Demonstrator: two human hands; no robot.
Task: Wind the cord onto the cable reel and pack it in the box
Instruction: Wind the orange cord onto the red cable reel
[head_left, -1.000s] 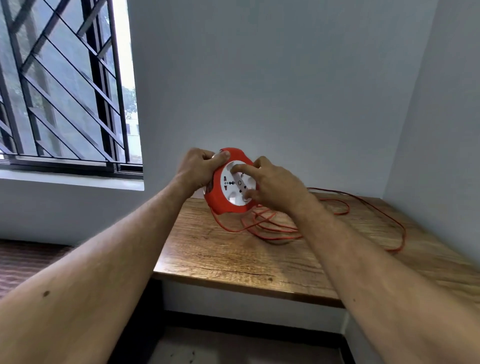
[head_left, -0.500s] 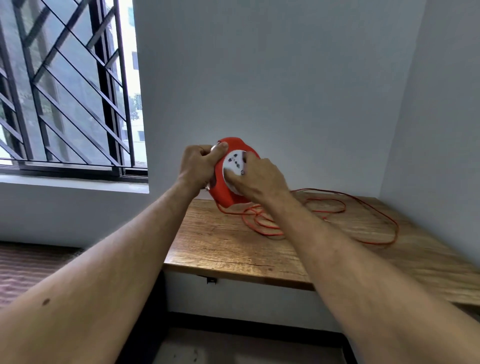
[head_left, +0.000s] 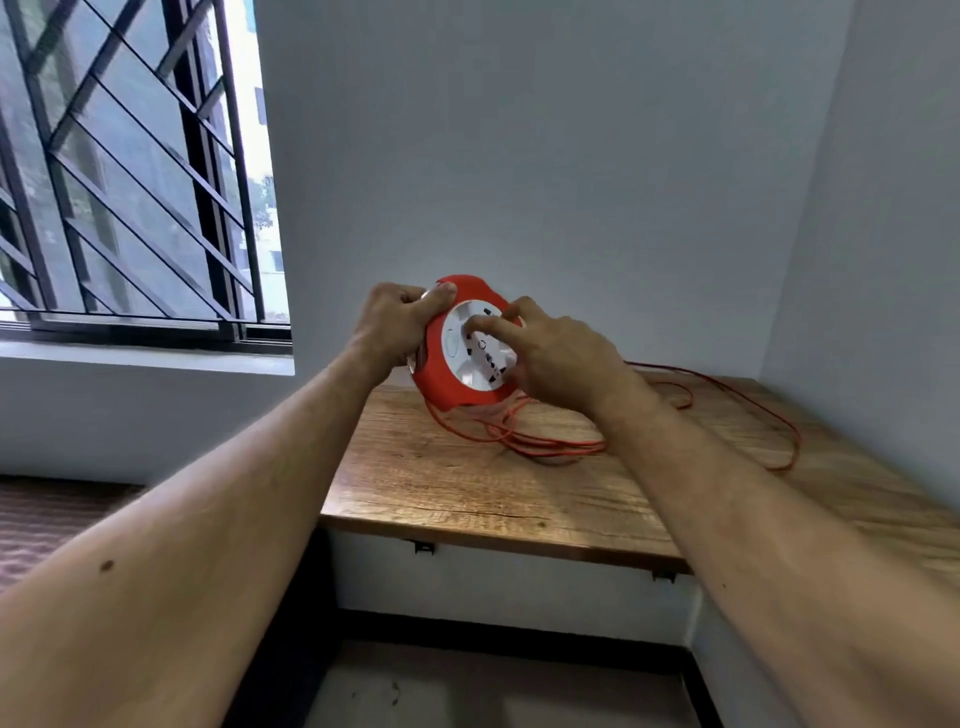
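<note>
You held the red cable reel (head_left: 457, 382) up off the wooden counter (head_left: 467, 483), above its back left part near the wall, with the white socket face (head_left: 475, 348) turned toward you and tilted a little. Your left hand (head_left: 397, 325) was clenched around the reel's upper left rim, the thumb pressed over the red edge at the top and the fingers curled behind, out of sight. Your right hand (head_left: 563, 358) lay against the right side of the reel, its index finger stretched across the white face near the middle and the other fingers wrapped round the right rim; it gripped the reel rather than the cord. The orange cord (head_left: 550, 444) dropped from the underside of the reel and lay unwound on the counter: several loose loops were heaped just below and to the right of the reel, partly hidden by your right forearm, and one long strand ran out along the back edge toward the right wall, then curved back near the counter's right side. How much cord already sat inside the reel could not be told. The counter filled the corner between the back wall and the right wall, and a barred window (head_left: 130, 171) stood to the left of it.
</note>
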